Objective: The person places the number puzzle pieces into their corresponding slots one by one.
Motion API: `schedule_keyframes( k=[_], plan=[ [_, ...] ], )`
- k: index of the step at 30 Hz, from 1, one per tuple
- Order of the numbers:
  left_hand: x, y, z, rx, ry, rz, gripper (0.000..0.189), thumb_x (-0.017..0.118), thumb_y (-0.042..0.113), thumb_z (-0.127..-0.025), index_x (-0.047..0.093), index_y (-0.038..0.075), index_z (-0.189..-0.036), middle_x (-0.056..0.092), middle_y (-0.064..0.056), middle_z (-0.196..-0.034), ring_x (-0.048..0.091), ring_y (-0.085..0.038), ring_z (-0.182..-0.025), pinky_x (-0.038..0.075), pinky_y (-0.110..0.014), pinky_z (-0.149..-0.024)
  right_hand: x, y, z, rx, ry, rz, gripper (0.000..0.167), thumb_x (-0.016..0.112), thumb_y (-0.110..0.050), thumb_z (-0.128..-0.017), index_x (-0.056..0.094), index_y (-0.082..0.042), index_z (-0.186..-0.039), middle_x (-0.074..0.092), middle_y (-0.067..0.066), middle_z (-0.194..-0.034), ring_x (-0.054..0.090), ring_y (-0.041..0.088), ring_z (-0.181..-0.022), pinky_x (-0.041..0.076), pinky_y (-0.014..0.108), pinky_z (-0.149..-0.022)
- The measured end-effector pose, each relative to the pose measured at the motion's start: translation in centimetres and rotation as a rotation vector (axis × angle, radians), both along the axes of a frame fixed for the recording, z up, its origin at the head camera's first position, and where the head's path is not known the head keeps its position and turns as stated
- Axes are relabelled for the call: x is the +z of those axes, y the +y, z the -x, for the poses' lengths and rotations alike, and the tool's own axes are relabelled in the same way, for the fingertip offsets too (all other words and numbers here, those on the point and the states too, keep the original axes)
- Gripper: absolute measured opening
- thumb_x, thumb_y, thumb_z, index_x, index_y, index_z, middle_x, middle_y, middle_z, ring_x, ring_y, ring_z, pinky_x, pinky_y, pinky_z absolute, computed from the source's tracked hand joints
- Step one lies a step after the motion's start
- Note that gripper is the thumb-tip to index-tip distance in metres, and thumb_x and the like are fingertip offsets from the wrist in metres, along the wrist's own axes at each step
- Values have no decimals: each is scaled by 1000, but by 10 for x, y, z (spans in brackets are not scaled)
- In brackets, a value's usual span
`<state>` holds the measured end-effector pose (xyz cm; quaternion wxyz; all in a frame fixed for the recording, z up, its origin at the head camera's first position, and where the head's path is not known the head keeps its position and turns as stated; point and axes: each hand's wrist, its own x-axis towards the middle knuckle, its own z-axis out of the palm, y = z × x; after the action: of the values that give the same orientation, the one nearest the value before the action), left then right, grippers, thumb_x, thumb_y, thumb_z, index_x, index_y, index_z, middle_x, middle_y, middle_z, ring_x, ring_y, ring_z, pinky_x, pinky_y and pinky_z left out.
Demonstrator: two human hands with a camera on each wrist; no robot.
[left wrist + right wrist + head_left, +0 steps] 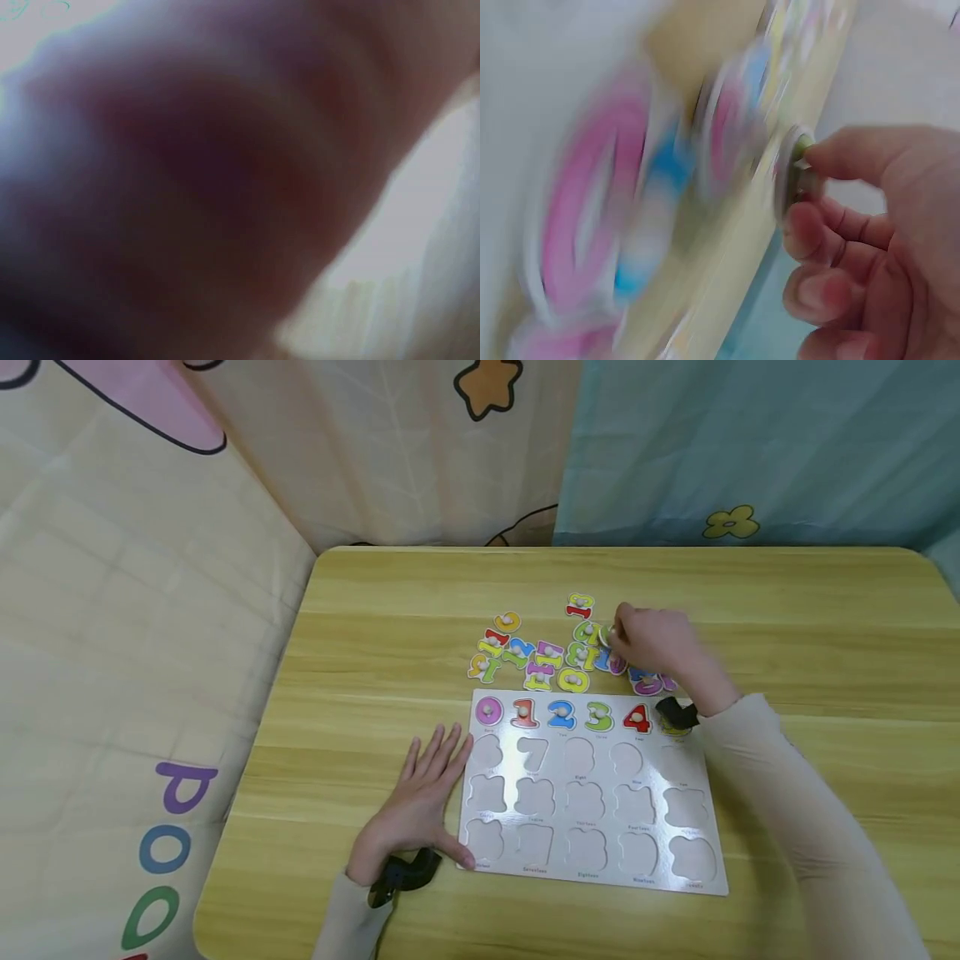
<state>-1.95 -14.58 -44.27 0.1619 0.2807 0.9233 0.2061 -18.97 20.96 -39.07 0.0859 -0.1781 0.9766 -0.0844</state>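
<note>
A white number puzzle board (495,777) lies on the table, with pieces 0 to 4 seated in its top row and a yellow piece (675,728) partly hidden by the right wrist. My left hand (423,797) rests at the board's left edge, fingers spread and thumb on the lower left corner; its wrist view is a dark blur. Above the loose pieces, my right hand (663,647) pinches a number puzzle piece (786,176) by its knob between thumb and finger. This piece is tilted, edge-on in the right wrist view, with some green showing; its digit cannot be read.
Several loose number pieces, among them a yellow 0-shaped or 8-shaped one (573,681) and a red-and-yellow 13 (580,605), lie behind the board, some overlapping. The wooden table (352,693) meets patterned curtains (420,460) at its back edge.
</note>
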Motion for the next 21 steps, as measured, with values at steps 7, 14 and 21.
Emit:
schedule_keyframes(
  k=[7, 14, 21],
  plan=[
    [1, 0, -1, -3, 6, -8, 151, 80, 72, -40, 3, 7, -153, -9, -12, -157, -15, -31, -141, -12, -50, -110, -1, -58, -57, 201, -37, 137, 14, 55, -23, -87, 51, -15, -76, 45, -5, -56, 41, 13, -47, 27, 29, -42],
    [1, -1, 0, -5, 14, 5, 150, 80, 72, -42, 3, 7, -153, -8, -12, -157, -14, -31, -141, -12, -50, -110, -13, -116, -97, 403, -52, 148, 27, 61, -32, -89, 46, -18, -71, 40, -9, -53, 39, 10, -46, 26, 28, -42],
    [0, -1, 2, -8, 4, 7, 150, 79, 73, -42, 2, 8, -153, -9, -12, -157, -15, -30, -141, -12, -50, -110, -22, -144, -103, 377, -107, 84, 27, 58, -37, -93, 53, -14, -81, 45, -5, -55, 46, 14, -51, 34, 30, -44]
  ],
)
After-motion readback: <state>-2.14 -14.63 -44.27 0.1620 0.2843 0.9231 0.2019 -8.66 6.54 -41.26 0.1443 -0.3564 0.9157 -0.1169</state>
